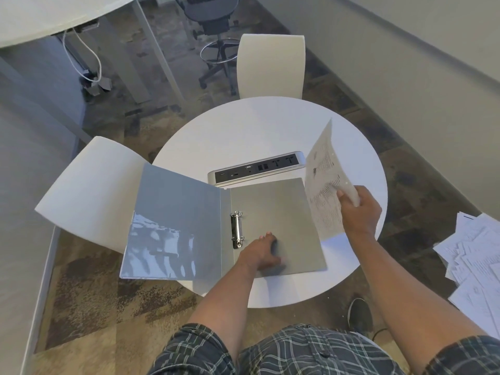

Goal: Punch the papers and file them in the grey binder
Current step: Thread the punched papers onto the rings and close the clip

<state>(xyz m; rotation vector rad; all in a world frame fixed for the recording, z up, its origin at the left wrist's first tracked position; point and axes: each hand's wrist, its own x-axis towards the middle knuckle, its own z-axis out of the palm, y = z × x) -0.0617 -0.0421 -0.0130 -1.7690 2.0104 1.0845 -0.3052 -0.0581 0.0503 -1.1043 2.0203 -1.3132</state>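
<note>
Left hand: our left hand [263,251] reaches in from the bottom centre and lies palm down, fingers relaxed and spread, on the right inner cover of the open grey two-ring binder [276,223]; it presses rather than grasps.
Right hand: our right hand [358,209], at centre right, is raised above the table with thumb and curled fingers pinching the lower edge of a printed white sheet of paper [326,182].
Paper: the sheet stands tilted on edge over the binder's right side, with small punched holes along its right margin; the text is too blurred to read.
Binder: it lies flat and open at the middle of the round white table [257,125], its glossy left cover overhanging the table's left rim; whether the metal rings [237,230] are open we cannot tell.
Hidden: the paper covers the right end of the silver power socket strip [254,169] behind the binder.
Cut off: a loose pile of white papers [476,263] runs off the right edge of the frame.
Around: two white chairs [270,66] stand at the upper centre and left.
</note>
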